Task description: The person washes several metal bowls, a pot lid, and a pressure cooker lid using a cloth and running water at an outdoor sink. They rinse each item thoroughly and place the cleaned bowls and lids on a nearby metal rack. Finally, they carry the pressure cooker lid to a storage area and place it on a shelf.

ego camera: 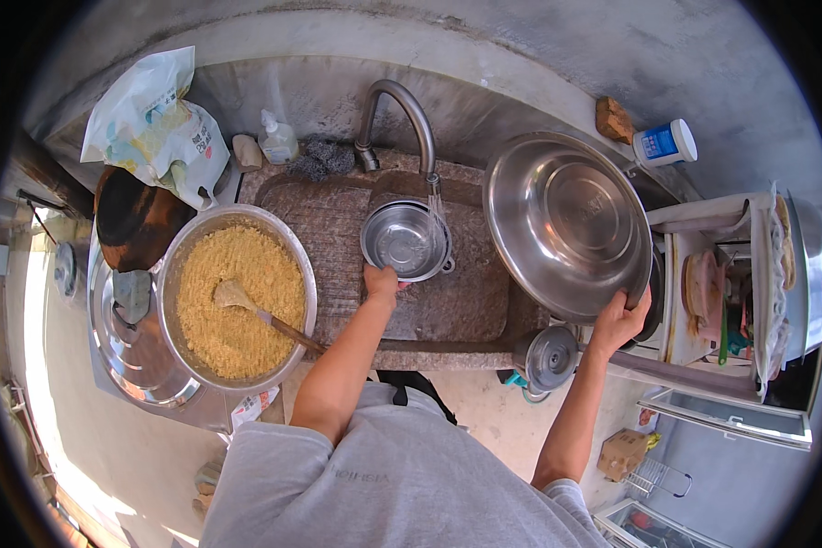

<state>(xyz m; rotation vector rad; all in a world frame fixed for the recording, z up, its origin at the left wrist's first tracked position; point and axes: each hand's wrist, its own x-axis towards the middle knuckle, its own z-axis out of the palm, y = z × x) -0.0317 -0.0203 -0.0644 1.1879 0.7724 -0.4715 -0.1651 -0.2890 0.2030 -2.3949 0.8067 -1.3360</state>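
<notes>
My left hand (382,282) grips the near rim of a small stainless steel bowl (403,241) over the stone sink (445,312). Water streams into this bowl from the curved metal faucet (404,96). On the right, my right hand (620,322) has hold of the rim of a large stainless steel basin (567,226), which is tilted above the sink's right side. To the left of the sink stands a wide metal basin (306,264) filled with yellow crumbly grain (236,335). A wooden spoon (233,296) rests in the grain, its handle over the rim.
Behind the sink sit a pump bottle (279,140), a dark scouring pad (320,159) and a stone (247,152). A printed plastic bag (161,130) and a dark wok-like pan (133,219) stand at left. A lidded pot (551,357) and a shelf rack (685,383) flank the right.
</notes>
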